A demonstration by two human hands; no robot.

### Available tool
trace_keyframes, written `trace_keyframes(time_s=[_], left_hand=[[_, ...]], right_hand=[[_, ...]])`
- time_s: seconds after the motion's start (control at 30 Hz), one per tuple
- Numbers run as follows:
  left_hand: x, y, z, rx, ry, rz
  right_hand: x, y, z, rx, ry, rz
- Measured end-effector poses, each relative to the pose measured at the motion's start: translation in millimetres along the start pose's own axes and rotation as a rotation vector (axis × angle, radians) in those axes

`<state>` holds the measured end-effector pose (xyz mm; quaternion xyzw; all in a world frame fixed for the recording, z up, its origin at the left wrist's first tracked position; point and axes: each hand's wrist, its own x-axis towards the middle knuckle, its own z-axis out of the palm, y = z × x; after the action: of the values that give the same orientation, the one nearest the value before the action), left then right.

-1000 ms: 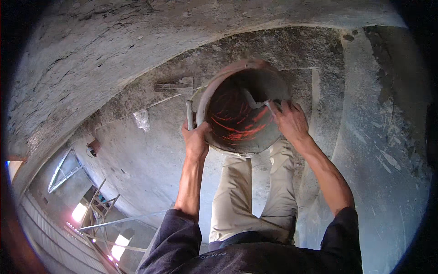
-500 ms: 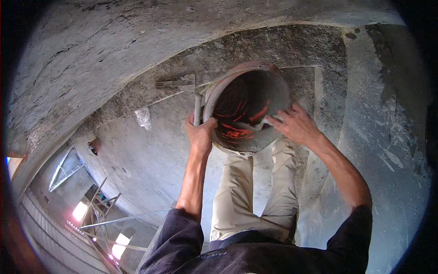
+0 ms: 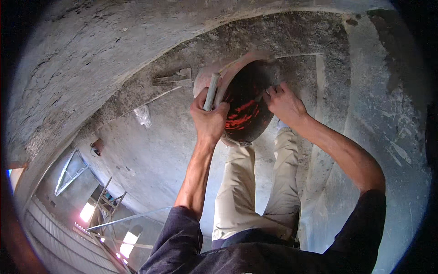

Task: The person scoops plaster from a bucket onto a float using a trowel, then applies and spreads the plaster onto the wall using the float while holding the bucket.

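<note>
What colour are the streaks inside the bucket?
The streaks are bright orange-red; the head view shows them best.

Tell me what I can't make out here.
Head view: what the right hand pinches, if anything; its own fingers and the bucket's dark inside hide it.
Head view: the lower end of the grey bar, covered by the left hand.
Head view: the left foot, behind the bucket.
Head view: details of the wooden frame at lower left, too small.
</note>
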<state>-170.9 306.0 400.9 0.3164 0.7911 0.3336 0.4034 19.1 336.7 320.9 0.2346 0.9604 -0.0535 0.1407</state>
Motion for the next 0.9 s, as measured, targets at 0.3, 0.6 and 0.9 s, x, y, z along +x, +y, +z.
trace_keyframes(time_s=[0.3,0.6,0.9], left_hand=[[-7.7,-4.1,3.2,0.024,-0.122,-0.034],[-21.6,-19.8,-9.5,-0.262,0.207,-0.272],[-11.6,-23.9,42.5,-0.028,0.251,-0.148]], right_hand=[[-22.2,-26.4,3.9,0.894,-0.046,0.112],[-100.0,-46.9,-16.5,1.748,0.108,0.925],[-212.2,104.4,31.6,2.013,0.576,1.183]])
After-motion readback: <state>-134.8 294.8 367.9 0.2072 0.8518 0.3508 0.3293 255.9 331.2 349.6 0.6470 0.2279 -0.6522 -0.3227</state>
